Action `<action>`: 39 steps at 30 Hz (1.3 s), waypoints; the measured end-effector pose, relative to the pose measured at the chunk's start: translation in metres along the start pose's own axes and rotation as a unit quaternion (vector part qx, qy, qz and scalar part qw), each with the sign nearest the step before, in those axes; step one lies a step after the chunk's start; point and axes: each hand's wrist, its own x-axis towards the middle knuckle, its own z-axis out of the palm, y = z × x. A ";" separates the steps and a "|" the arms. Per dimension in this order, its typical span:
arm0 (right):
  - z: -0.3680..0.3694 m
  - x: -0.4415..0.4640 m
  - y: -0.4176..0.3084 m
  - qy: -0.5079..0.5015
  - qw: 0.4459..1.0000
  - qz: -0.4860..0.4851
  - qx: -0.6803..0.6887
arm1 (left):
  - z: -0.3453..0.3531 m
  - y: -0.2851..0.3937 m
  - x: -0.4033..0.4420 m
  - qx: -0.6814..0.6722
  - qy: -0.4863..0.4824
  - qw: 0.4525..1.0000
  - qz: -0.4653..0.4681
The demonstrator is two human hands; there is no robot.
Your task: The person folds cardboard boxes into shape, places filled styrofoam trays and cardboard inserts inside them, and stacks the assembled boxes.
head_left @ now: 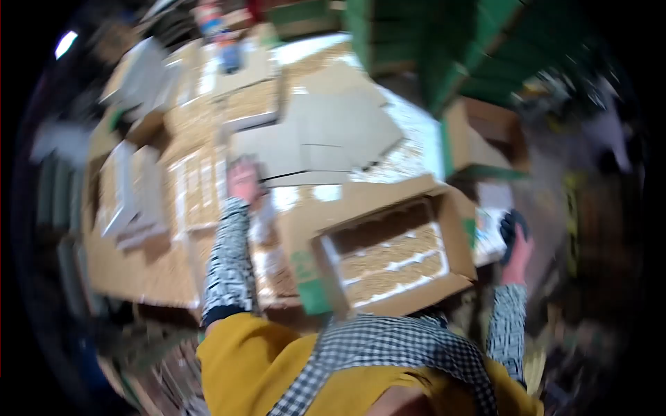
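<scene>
The flat cardboard (340, 128) lies on the surface (420, 142), beyond and to the left of the open carton (459, 239), and my left hand (243, 183) is at its near left corner. Blur hides whether those fingers pinch the edge or only rest on it; I cannot tell. My right hand (519, 253) is out past the carton's right side, by a pale printed packet (491, 218). Something dark covers its fingers, and I cannot say whether they grasp anything.

I judge the cardboard light and fairly stiff, apt to bend along its creases and to slide on the loose tan bits under it. An outer edge looks the best place to take it, with the thumb on top and the other fingers beneath. The open carton, lined in white and filled with tan rows, should weigh much more; I would support it low on two opposite walls, since its spread flaps would fold under a pull.

Left of my forearm, white-edged trays (201, 187) crowd the surface, with upright white boxes (123, 191) beyond them. Green panels (402, 38) bound the far side, and a smaller carton (487, 139) stands at the far right. The open carton itself sits between my arms, blocking a straight reach to the cardboard's near right side.
</scene>
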 end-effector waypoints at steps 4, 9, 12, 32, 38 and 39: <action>-0.036 0.006 0.024 0.032 0.996 0.048 -0.068 | 0.020 -0.007 0.010 -0.132 0.020 0.991 -0.005; -0.051 0.058 0.092 0.022 0.869 -0.089 -0.487 | -0.002 0.010 -0.018 -0.029 -0.036 0.995 0.086; -0.056 0.095 0.132 0.075 0.792 -0.033 -0.605 | -0.069 0.029 -0.044 -0.101 0.140 0.984 0.038; -0.089 0.056 0.030 0.007 0.881 -0.201 -0.427 | -0.233 0.117 -0.218 -0.344 0.293 0.884 -0.120; 0.082 -0.068 -0.057 -0.423 0.597 -0.513 -0.449 | -0.306 0.211 -0.237 -0.272 0.246 0.921 0.132; 0.089 -0.068 -0.059 -0.427 0.544 -0.498 -0.524 | -0.304 0.226 -0.232 -0.241 0.161 0.939 0.185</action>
